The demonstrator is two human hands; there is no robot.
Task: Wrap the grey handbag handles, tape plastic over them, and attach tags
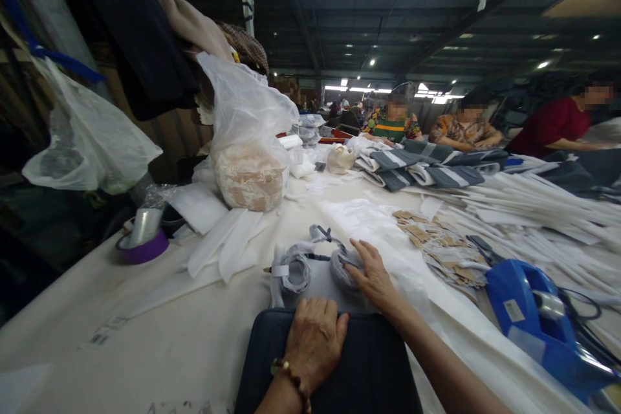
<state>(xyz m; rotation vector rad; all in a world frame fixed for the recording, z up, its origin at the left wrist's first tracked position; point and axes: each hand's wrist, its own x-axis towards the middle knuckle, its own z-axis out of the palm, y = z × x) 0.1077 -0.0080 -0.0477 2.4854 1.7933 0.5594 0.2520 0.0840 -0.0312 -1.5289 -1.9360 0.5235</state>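
Note:
In the head view, my left hand point(315, 339), with a bead bracelet at the wrist, is closed on the upper edge of a dark navy padded cushion point(373, 369). Its fingertips bend out of sight over that edge. Just beyond lies a light grey fabric piece point(316, 281) bearing two coils of grey cord. The left coil point(295, 272) has a white band around it. My right hand point(372, 275) has its fingers stretched and apart, the tips touching the right coil point(341, 270). A dark cord point(332, 236) runs between the coils at the top.
White strips point(233, 249) and a purple tape roll point(141, 249) lie left. Behind stands a bulging plastic bag point(250, 168). At right are brown tags point(439, 242), a blue tape dispenser point(517, 310) and stacked grey-white fabric point(422, 165). Several people work across the table.

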